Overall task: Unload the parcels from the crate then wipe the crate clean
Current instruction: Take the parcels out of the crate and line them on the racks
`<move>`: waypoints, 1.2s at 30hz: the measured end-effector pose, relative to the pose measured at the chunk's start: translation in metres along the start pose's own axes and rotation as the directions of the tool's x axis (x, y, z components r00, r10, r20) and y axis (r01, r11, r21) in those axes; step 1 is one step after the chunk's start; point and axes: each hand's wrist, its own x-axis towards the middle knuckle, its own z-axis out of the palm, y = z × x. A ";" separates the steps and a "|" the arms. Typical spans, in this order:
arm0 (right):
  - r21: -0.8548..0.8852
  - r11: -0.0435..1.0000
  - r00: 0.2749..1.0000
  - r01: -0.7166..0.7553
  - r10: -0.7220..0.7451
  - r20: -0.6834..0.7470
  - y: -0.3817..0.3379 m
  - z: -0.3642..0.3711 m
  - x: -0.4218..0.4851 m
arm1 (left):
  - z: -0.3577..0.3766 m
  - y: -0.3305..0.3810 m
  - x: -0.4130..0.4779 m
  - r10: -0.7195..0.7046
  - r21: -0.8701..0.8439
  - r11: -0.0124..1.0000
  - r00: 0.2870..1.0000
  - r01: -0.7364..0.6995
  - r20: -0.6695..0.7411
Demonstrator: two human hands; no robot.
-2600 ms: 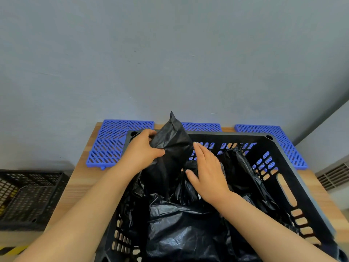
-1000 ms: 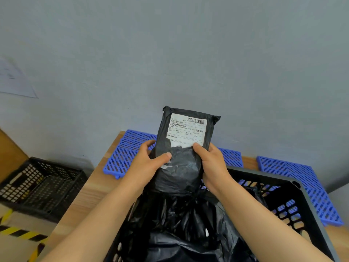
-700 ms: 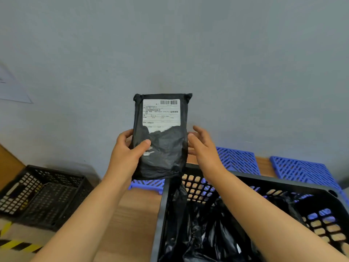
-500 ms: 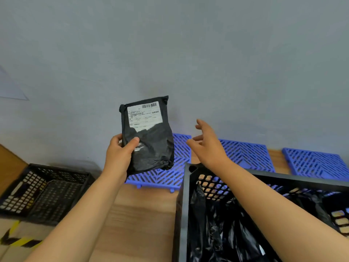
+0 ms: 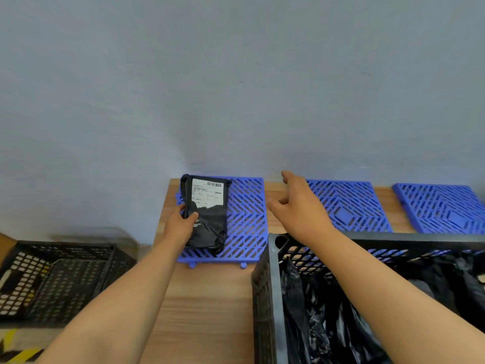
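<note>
on the left mat (image 5: 246,219), a parcel (image 5: 207,214) is pinched by the left hand (image 5: 181,227); the right hand (image 5: 299,208) is spread, empty. released at the seemingly overhung edge, it could slide off.

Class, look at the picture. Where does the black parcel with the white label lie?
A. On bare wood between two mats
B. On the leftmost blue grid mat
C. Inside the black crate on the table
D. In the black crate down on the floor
B: the labelled parcel lies flat on the leftmost blue mat at the back of the table, with the left hand gripping its near left edge.
</note>
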 end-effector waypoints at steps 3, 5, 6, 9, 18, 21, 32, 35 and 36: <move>-0.028 0.999 1.000 0.018 -0.018 -0.001 0.002 0.002 0.000 | 0.002 -0.005 0.003 0.119 0.268 0.958 0.992 -0.104 -0.039; -0.033 0.999 1.000 0.019 -0.019 -0.006 0.004 0.002 0.000 | 0.003 -0.012 -0.003 0.257 0.617 0.765 0.966 -0.184 -0.030; -0.032 0.999 1.000 0.022 -0.022 -0.010 0.003 0.002 0.001 | 0.004 -0.017 -0.006 0.327 0.717 0.652 0.945 -0.245 0.025; -0.023 0.999 1.000 0.023 -0.023 -0.021 0.002 0.001 0.000 | 0.019 -0.031 -0.015 0.441 0.795 0.363 0.841 -0.486 0.312; -0.041 0.999 1.000 0.017 -0.018 -0.007 -0.002 -0.001 -0.004 | 0.022 -0.042 -0.022 0.098 0.858 0.116 0.866 -0.500 0.491; -0.044 0.999 1.000 0.008 -0.008 0.002 -0.003 -0.002 -0.004 | 0.016 -0.028 -0.025 0.069 0.829 0.211 0.853 -0.519 0.517; 0.026 0.990 0.980 0.140 -0.134 -0.150 -0.003 -0.005 -0.017 | 0.010 0.036 -0.133 0.554 0.576 0.518 0.761 -0.633 0.337; 0.238 0.942 0.949 0.237 -0.172 -0.265 0.001 -0.010 -0.028 | 0.014 0.055 -0.173 0.597 0.495 0.587 0.755 -0.640 0.269; 0.278 0.924 0.938 0.264 -0.179 -0.296 0.004 -0.011 -0.034 | 0.015 0.060 -0.185 0.610 0.469 0.600 0.750 -0.647 0.255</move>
